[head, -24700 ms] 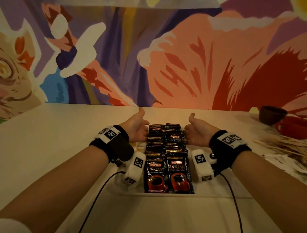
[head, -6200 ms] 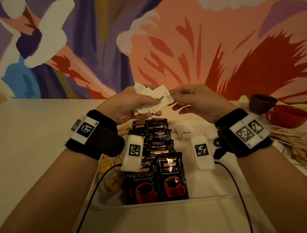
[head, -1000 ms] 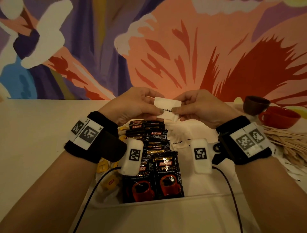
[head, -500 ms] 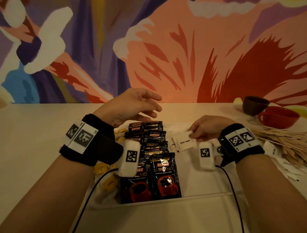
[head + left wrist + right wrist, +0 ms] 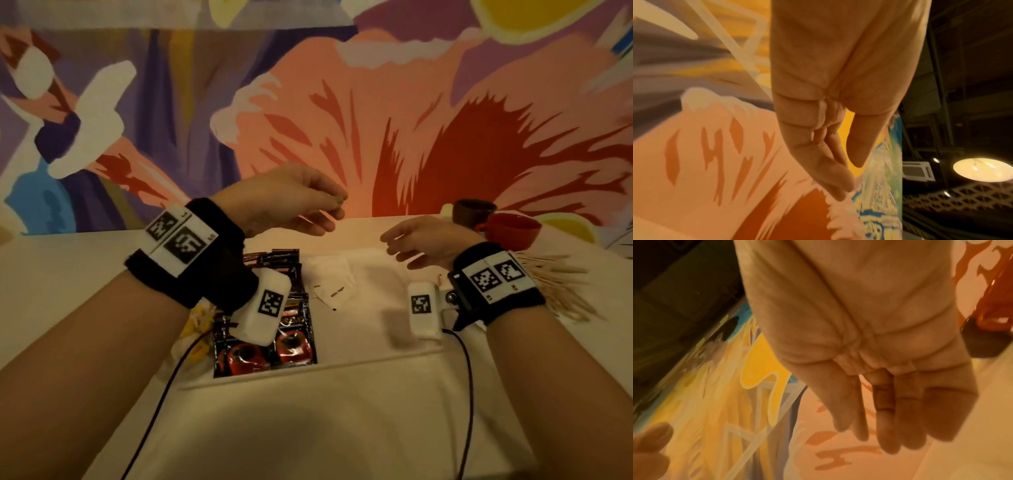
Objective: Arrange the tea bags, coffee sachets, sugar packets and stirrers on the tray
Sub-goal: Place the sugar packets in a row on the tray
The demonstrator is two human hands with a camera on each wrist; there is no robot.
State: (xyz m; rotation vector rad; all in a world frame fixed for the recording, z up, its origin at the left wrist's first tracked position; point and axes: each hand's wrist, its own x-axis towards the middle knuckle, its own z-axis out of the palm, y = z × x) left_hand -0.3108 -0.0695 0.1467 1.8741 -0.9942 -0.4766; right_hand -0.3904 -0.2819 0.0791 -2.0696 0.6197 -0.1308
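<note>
A white tray (image 5: 376,356) lies in front of me on the table. Black coffee sachets (image 5: 294,346) run in a row down its left-middle, and yellow tea bags (image 5: 197,317) show at its left edge under my arm. White sugar packets (image 5: 334,282) lie beside the sachets, right of them. My left hand (image 5: 308,209) hovers above the far end of the sachets, fingers relaxed and empty; the left wrist view shows the left hand (image 5: 838,154) bare. My right hand (image 5: 407,243) hangs over the tray's far right, fingers straight and empty, as the right hand (image 5: 890,418) confirms. Wooden stirrers (image 5: 561,284) lie on the table at right.
A dark brown cup (image 5: 472,207) and a red cup (image 5: 510,231) stand at the far right near the painted wall. Cables trail from both wrist cameras across the near table. The tray's right half is bare.
My right hand has let go of the sugar packet, which now lies on the tray, and has lifted away to the right. My left hand stays raised and empty.
</note>
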